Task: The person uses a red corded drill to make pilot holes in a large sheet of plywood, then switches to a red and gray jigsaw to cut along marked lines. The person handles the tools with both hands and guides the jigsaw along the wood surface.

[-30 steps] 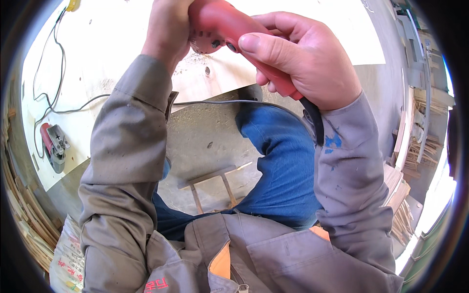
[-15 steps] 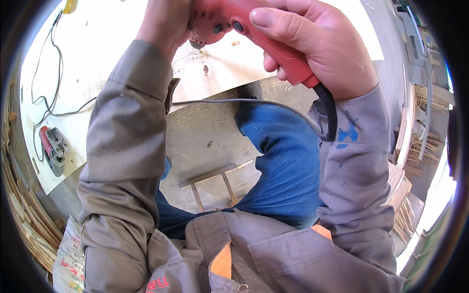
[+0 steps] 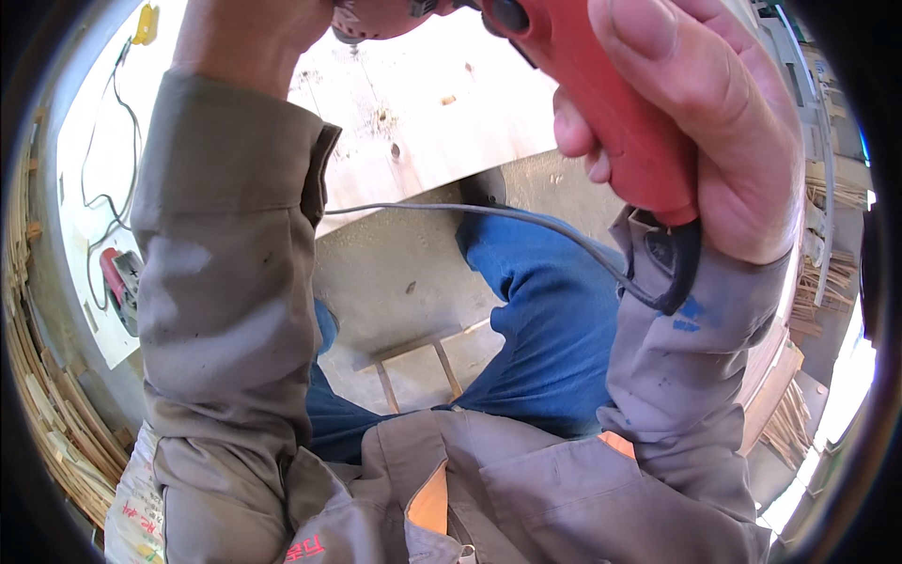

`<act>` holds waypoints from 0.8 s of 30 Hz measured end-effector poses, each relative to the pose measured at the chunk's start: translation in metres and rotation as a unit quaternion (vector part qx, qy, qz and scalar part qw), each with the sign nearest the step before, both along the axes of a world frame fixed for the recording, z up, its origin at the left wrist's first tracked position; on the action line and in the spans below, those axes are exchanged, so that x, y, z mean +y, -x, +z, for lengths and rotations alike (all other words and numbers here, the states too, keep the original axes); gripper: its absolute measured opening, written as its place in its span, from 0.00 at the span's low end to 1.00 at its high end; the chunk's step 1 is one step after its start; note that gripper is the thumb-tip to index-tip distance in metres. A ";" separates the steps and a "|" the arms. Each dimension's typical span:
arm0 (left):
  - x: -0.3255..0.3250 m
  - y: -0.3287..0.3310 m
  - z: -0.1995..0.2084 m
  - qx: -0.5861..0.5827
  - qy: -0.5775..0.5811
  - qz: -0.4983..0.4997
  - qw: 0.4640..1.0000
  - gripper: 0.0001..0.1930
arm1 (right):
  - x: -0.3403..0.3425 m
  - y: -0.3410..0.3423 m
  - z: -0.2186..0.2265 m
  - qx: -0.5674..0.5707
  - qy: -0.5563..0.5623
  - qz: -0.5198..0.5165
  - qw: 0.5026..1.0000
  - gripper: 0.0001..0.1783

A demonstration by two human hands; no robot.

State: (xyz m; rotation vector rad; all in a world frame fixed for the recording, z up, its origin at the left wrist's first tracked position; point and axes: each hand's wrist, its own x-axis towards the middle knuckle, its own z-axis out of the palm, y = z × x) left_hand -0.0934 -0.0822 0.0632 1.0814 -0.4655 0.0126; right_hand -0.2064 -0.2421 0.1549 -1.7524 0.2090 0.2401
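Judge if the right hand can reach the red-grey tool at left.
Probably not: the right hand grips the red power tool, with the left sleeve between that hand and the red-grey tool.

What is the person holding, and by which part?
A red power tool, by its handle, in the right hand. The left hand is mostly out of view; its hold cannot be told.

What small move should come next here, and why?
I'd probably ease the cord clear of the left sleeve first: the right hand grips the red tool, whose cord runs past the blue trousers and vanishes behind that sleeve, so it might snag.
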 end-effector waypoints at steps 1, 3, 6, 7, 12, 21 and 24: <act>0.007 0.003 0.011 -0.008 -0.013 -0.010 1.000 0.18 | -0.001 0.002 0.004 -0.030 -0.017 0.011 0.999 0.39; 0.018 0.004 0.014 -0.001 -0.044 -0.045 0.998 0.21 | -0.021 0.002 -0.020 -0.070 -0.051 0.070 0.994 0.37; -0.001 0.009 0.009 0.094 -0.197 0.000 0.976 0.23 | -0.044 0.009 -0.042 -0.081 -0.061 0.102 0.990 0.39; -0.003 0.012 0.010 0.061 -0.215 0.024 0.974 0.23 | -0.044 0.016 -0.047 -0.137 -0.020 0.111 0.984 0.37; -0.004 0.032 0.018 0.074 -0.258 0.082 0.960 0.18 | -0.044 0.023 -0.046 -0.153 0.121 0.162 0.967 0.38; 0.004 0.047 0.018 0.074 -0.258 0.133 0.954 0.16 | -0.032 0.040 -0.066 -0.194 0.134 0.079 0.969 0.27; 0.010 0.058 0.021 0.108 -0.218 0.078 0.967 0.17 | -0.035 0.044 -0.076 -0.218 0.047 0.056 0.973 0.21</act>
